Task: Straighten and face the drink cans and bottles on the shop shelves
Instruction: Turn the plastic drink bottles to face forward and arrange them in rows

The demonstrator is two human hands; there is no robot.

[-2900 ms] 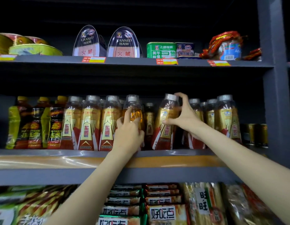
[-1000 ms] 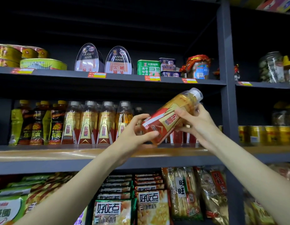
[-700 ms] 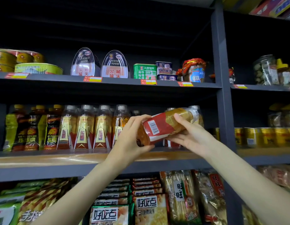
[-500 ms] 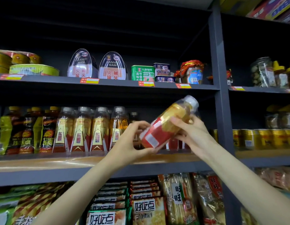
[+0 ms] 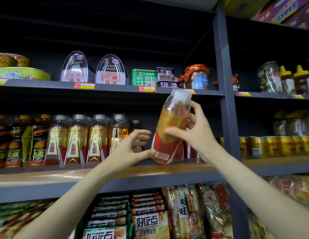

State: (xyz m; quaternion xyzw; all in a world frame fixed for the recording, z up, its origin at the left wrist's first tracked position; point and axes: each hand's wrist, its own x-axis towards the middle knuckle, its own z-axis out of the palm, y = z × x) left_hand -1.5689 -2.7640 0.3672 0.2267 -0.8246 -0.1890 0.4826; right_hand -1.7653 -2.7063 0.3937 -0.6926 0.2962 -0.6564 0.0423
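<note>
Bottle point(image 5: 169, 135) stood nearly upright above the shelf's front edge point(image 5: 150, 171), gripped in my right hand point(image 5: 196, 135); my left hand point(image 5: 131, 149) was released, thumb touching its base.

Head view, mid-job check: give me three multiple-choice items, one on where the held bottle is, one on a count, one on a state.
1. Where is the held bottle? A. on the floor B. at the middle shelf, right of the standing row C. in a trolley
2. How many arched ham tins stand on the top shelf? A. one B. two C. four
3. What on the held bottle faces the camera? A. its barcode B. its cap top C. its base
Answers: 1 B, the right hand holds it there; 2 B, two stand side by side; 3 A, the barcode shows low on the label.
</note>
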